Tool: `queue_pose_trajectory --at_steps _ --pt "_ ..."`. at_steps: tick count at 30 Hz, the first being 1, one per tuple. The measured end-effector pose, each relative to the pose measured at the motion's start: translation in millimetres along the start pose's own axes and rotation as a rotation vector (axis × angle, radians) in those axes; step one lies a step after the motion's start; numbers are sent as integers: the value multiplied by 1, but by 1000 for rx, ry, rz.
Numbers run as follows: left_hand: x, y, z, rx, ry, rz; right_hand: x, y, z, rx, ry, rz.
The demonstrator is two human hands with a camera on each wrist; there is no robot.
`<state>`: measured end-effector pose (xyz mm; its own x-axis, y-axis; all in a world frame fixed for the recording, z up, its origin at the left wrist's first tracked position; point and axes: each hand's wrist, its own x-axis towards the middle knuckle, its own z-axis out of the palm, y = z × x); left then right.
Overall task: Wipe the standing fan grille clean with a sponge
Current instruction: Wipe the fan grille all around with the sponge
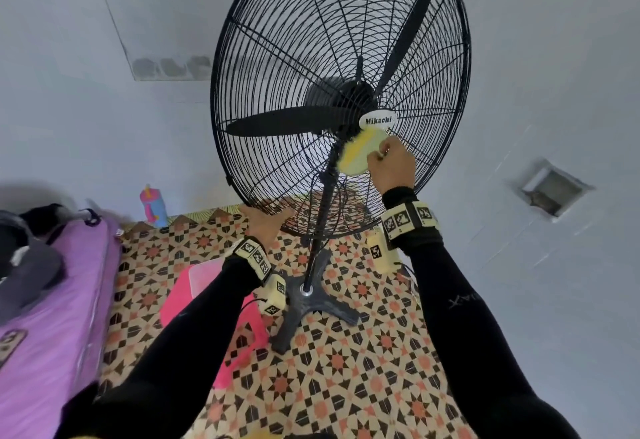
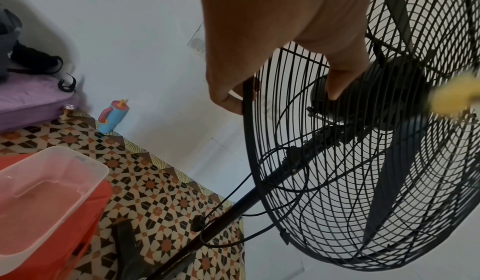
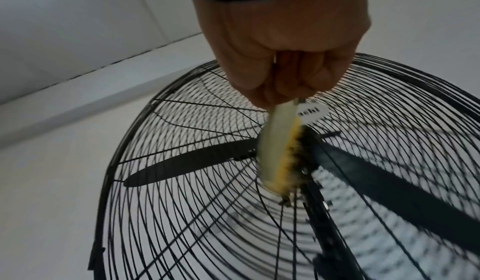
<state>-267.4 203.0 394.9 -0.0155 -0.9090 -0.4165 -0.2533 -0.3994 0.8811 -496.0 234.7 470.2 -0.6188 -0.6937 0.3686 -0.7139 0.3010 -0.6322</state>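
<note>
A black standing fan with a round wire grille (image 1: 294,40) fills the middle of the head view, a white Mikachi badge (image 1: 379,121) at its hub. My right hand (image 1: 391,161) grips a pale green and yellow sponge (image 1: 360,154) and presses it on the grille just below the badge. In the right wrist view the sponge (image 3: 279,147) lies edge-on against the wires, its yellow side dirty. My left hand (image 1: 265,222) holds the grille's lower rim; in the left wrist view its fingers (image 2: 228,100) curl round the rim (image 2: 248,100).
The fan's pole and cross base (image 1: 311,300) stand on a patterned floor. A clear tub (image 2: 46,192) with water sits on a pink stool (image 1: 180,300) to the left. A purple mattress (image 1: 52,300) lies at far left, a blue and pink bottle (image 1: 152,205) stands by the wall.
</note>
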Motion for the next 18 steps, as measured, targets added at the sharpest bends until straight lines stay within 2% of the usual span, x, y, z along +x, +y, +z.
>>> queue_pose_trajectory --at_steps 2,5,9,11,14,16,18 --pt "8 -4 3 -38 24 4 -2 8 -1 -59 -24 82" --pt "8 -5 6 -123 -25 -24 -1 18 -5 -13 1 -23" --pt "11 -6 5 -198 -96 -69 3 27 -9 309 -1 -123" --pt "21 -10 6 -160 -38 -45 4 43 1 308 -80 -74" --pt "29 -18 5 -66 3 21 7 76 13 237 -184 106" --pt "34 -22 4 -34 18 41 6 80 6 213 -150 149" --pt "32 -18 7 -33 12 34 10 71 -4 274 -104 109"
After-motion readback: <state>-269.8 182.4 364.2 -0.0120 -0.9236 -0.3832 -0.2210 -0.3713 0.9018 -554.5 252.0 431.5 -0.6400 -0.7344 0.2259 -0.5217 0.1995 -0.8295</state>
